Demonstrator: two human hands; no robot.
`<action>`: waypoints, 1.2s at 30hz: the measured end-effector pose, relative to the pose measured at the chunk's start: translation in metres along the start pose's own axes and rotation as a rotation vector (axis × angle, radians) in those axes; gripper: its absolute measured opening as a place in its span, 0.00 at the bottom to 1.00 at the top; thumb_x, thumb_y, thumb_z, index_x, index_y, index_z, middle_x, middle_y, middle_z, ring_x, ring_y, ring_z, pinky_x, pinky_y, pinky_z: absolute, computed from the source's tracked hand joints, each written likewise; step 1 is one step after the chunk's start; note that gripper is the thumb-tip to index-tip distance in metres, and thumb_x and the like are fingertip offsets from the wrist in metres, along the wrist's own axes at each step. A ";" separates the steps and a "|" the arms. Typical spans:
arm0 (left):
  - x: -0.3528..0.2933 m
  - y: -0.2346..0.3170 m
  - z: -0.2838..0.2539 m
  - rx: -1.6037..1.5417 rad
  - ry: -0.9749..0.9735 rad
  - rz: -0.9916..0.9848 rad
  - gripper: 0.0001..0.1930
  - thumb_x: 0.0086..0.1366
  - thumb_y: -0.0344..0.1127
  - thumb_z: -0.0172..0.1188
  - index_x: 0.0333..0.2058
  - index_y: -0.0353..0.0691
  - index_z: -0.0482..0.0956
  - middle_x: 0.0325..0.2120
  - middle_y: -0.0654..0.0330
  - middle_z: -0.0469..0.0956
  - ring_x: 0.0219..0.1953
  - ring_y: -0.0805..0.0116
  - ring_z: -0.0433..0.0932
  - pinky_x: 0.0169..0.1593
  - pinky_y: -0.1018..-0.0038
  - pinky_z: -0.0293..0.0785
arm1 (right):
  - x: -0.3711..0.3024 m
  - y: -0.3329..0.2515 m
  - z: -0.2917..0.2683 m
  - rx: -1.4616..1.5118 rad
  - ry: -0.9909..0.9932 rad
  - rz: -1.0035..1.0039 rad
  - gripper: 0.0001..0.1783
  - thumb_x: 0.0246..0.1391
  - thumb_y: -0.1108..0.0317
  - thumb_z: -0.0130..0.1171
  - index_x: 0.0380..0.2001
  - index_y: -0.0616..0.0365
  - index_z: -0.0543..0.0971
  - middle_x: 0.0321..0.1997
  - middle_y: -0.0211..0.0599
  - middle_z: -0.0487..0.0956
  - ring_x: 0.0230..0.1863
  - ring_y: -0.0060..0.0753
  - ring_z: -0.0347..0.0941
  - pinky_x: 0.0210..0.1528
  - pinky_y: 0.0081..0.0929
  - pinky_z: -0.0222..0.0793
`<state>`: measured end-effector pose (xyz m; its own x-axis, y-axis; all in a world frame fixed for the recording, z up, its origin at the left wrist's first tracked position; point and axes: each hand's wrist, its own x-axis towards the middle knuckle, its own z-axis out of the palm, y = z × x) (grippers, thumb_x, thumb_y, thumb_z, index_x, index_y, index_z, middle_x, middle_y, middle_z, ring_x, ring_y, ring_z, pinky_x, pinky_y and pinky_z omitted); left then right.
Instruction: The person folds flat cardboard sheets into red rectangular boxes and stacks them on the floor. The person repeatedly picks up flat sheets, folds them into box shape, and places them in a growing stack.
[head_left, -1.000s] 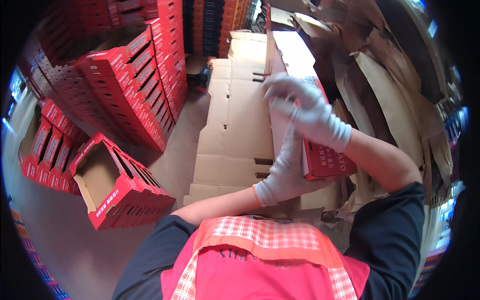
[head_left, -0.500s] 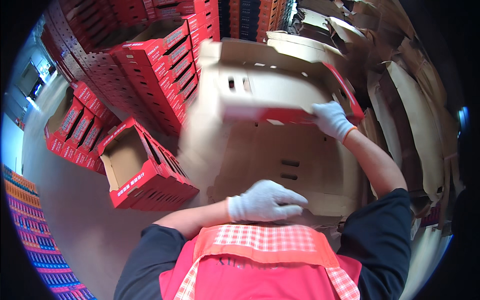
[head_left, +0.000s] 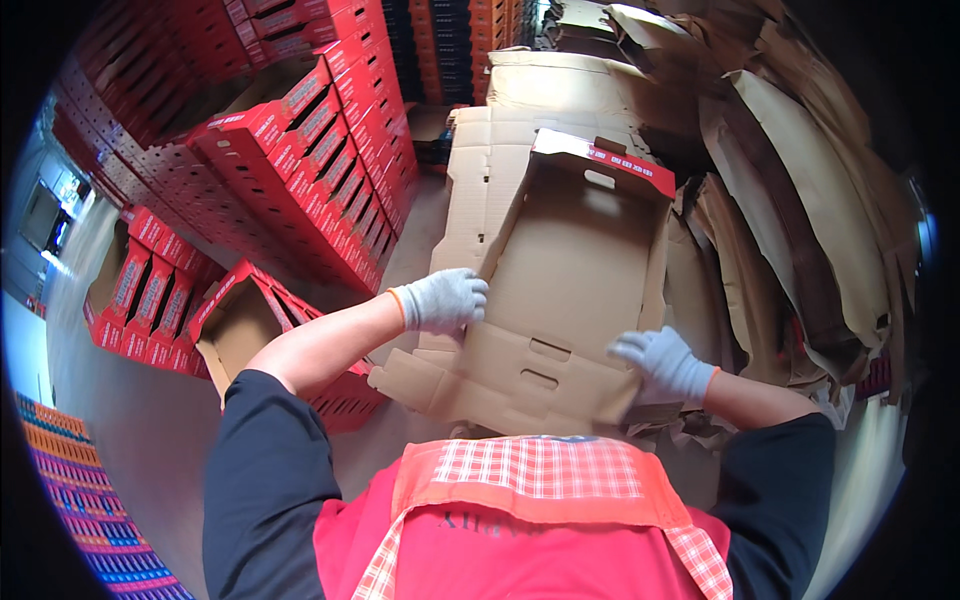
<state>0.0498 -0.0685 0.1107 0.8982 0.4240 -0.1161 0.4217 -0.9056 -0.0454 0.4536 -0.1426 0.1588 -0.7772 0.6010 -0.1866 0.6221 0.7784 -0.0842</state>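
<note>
A partly folded cardboard tray box [head_left: 580,260] lies in front of me, brown inside. Its far end stands up with a red, printed rim, and its side walls are raised. The near end flap, with two slots, lies folded out toward me. My left hand [head_left: 447,300], in a grey-white glove, is closed on the left side wall near its front end. At the near right corner my right hand [head_left: 665,365], also gloved, has its fingers bent over the edge of the box; the thumb is hidden.
Flat cardboard blanks [head_left: 475,180] lie beneath and beyond the box. Bundles of brown cardboard [head_left: 800,210] lean on the right. Tall stacks of red tray boxes [head_left: 310,150] stand at the far left, with a shorter red stack [head_left: 345,395] nearer. Colourful stacks [head_left: 90,500] line the lower left.
A formed red box held in my right hand has left view. Both hands have moved onto another box, the left outward and forward, the right back toward me. The view has shifted slightly.
</note>
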 end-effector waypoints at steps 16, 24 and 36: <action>-0.027 0.085 -0.081 -1.186 -0.654 0.097 0.50 0.53 0.59 0.69 0.68 0.41 0.57 0.51 0.39 0.75 0.52 0.44 0.75 0.53 0.58 0.70 | -0.044 -0.044 -0.048 0.977 -0.505 -0.021 0.40 0.50 0.50 0.65 0.63 0.54 0.67 0.50 0.50 0.81 0.48 0.56 0.78 0.50 0.41 0.74; -0.022 0.035 -0.048 0.013 0.076 -0.616 0.37 0.62 0.49 0.62 0.68 0.50 0.60 0.65 0.48 0.64 0.67 0.55 0.62 0.68 0.66 0.57 | -0.040 0.022 -0.018 0.175 0.292 0.107 0.41 0.44 0.53 0.71 0.60 0.55 0.70 0.60 0.50 0.73 0.58 0.56 0.71 0.60 0.43 0.68; 0.060 0.075 0.058 -2.253 1.278 -0.816 0.33 0.61 0.36 0.60 0.64 0.39 0.64 0.51 0.56 0.76 0.49 0.65 0.77 0.59 0.65 0.72 | 0.009 0.086 0.042 1.923 0.812 0.715 0.40 0.45 0.74 0.54 0.66 0.61 0.63 0.37 0.29 0.76 0.31 0.19 0.71 0.38 0.17 0.71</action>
<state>0.1283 -0.1110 0.0429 -0.0390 0.9571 -0.2872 -0.6875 0.1829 0.7028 0.5039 -0.0784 0.1084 0.0158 0.9435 -0.3309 -0.3457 -0.3054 -0.8872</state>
